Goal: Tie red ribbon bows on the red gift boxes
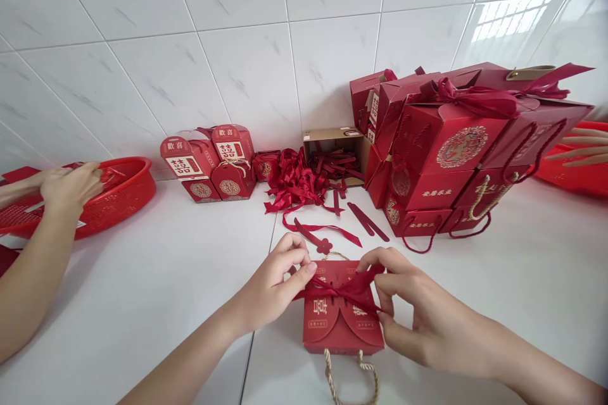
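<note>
In front of me a red gift box (pixel 340 335) with gold characters sits on the white table, its twisted rope handles lying out at the near and far sides. Across its top runs a dark red ribbon (pixel 338 292), looped in a bow at the middle. My left hand (pixel 273 281) pinches the ribbon at the box's left edge, thumb against fingers. On the other side my right hand (pixel 413 307) grips the ribbon's loop and tail between thumb and fingers. Just beyond the box lies a dark red strap with a flower-shaped end (pixel 323 245).
A tangled heap of red ribbons (pixel 297 180) lies beside an open cardboard box (pixel 330 135) of straps. Stacked red gift boxes (pixel 432 139) stand right, smaller ones (pixel 231 161) left. Another person's hands (pixel 76 186) reach into a red basket (pixel 137 193); another hand (pixel 589 147) shows far right.
</note>
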{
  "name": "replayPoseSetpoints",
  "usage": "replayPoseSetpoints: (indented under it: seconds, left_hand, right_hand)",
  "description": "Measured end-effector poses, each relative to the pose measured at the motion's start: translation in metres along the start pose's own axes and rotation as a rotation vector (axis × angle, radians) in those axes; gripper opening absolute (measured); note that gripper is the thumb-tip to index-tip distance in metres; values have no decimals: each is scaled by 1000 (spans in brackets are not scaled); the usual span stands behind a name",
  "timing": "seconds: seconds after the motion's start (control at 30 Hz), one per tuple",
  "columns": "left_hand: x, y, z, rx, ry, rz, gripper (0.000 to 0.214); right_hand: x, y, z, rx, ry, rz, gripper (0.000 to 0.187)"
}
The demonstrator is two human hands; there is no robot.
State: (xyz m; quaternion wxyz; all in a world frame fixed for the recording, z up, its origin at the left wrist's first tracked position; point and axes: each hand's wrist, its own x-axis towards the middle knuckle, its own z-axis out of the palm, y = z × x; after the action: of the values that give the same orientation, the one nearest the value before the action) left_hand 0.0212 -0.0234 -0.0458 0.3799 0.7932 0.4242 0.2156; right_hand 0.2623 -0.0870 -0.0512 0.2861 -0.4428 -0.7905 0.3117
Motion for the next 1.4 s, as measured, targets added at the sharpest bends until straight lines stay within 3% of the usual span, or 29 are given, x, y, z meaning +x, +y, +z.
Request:
replayPoseSetpoints:
  seconds: [0.17,0.27,0.33,0.5,0.67,0.9,1.0,1.1,1.13,1.4]
  left_hand:
    - [-7,-6,1,-211,-93,55,31]
    - [-5,-7,5,-353,-93,44,35]
    - [-2,-7,7,-420,-78,23,36]
    - [2,-9,11,-443,-70,-53,43]
    - [3,-15,16,-433,52,-97,48]
    - [4,-23,23,-286,152,-74,46]
    - [4,-22,35,-270,240,-47,42]
    - [7,-15,52,-245,331,-4,38]
    - [10,-12,57,-229,344,13,36]
    - [65,30,117,-289,306,128,30]
  right_hand:
    - [1,10,4,-259,247,-85,10]
    - [3,15,7,-234,362,-93,11]
    - [4,16,7,-59,331,-41,11]
    - [4,14,5,440,90,139,18]
    - [2,14,9,420,94,231,31]
    - [3,20,15,370,89,269,33]
    - [-1,22,15,319,52,169,27]
    - [-12,27,15,221,23,84,77]
    - [-17,30,16,195,50,81,81]
    - [-75,75,0,99,390,197,59]
